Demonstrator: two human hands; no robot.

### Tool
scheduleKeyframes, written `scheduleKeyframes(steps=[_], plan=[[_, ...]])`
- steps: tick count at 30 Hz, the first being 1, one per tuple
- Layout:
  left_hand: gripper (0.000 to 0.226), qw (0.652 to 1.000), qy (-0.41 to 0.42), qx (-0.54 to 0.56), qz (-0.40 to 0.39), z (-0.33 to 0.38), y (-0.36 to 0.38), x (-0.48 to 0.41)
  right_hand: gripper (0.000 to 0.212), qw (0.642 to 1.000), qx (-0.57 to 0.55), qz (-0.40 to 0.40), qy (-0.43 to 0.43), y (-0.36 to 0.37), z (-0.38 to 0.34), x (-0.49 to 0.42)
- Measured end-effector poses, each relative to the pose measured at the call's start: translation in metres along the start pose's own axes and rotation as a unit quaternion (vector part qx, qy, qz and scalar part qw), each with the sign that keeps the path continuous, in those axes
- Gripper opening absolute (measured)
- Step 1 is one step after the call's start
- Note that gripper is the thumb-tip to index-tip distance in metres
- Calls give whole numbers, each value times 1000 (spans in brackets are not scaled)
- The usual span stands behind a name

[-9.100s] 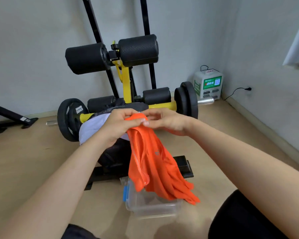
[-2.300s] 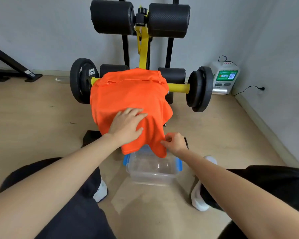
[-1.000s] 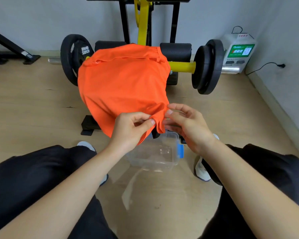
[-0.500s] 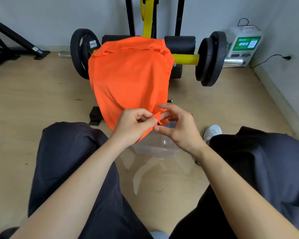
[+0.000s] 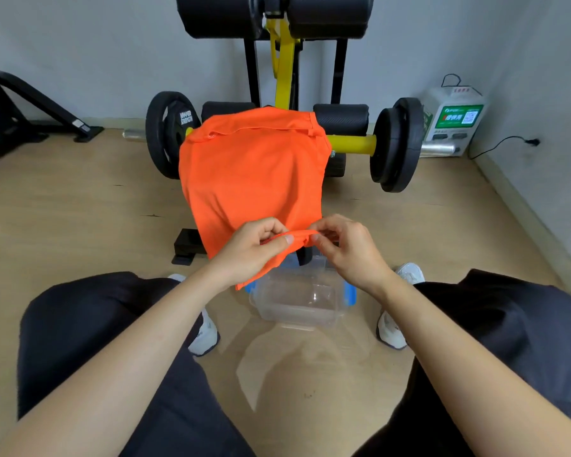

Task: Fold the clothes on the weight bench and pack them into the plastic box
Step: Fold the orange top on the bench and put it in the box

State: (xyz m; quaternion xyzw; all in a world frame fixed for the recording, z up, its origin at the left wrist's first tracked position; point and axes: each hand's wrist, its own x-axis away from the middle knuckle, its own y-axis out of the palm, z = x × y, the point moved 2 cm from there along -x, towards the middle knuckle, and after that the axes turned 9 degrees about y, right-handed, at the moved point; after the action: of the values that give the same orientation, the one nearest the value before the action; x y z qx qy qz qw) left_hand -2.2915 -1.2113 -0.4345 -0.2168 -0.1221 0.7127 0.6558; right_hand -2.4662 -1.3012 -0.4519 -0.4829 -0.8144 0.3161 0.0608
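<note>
An orange shirt lies spread flat over the weight bench, covering the seat and hanging off its near end. My left hand and my right hand both pinch the shirt's near hem, side by side, lifting it a little. Below the hands a clear plastic box with blue clips stands open on the floor, nothing inside it. Any other clothes on the bench are hidden under the shirt.
The bench's loaded bar carries black weight plates at left and right. A white-and-green charging unit sits by the right wall. A black frame stands at left. My knees and white shoes flank the box.
The shirt went from bunched in my hands to spread over the bench. Over the last second both hands have stayed pinched at the near hem while the view has tilted upward.
</note>
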Motion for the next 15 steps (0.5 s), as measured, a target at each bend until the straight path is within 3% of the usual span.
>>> scheduleKeyframes(steps=[8, 12, 15], plan=[[11, 997, 62, -36, 30, 2, -44, -34, 10, 994, 80, -76, -18, -30, -29, -60], [16, 994, 74, -42, 72, 5, -65, -59, 9, 984, 88, -152, 6, -57, -42, -90], [13, 989, 86, -67, 97, 12, -76, -83, 11, 984, 85, -155, 27, -75, -34, -111]])
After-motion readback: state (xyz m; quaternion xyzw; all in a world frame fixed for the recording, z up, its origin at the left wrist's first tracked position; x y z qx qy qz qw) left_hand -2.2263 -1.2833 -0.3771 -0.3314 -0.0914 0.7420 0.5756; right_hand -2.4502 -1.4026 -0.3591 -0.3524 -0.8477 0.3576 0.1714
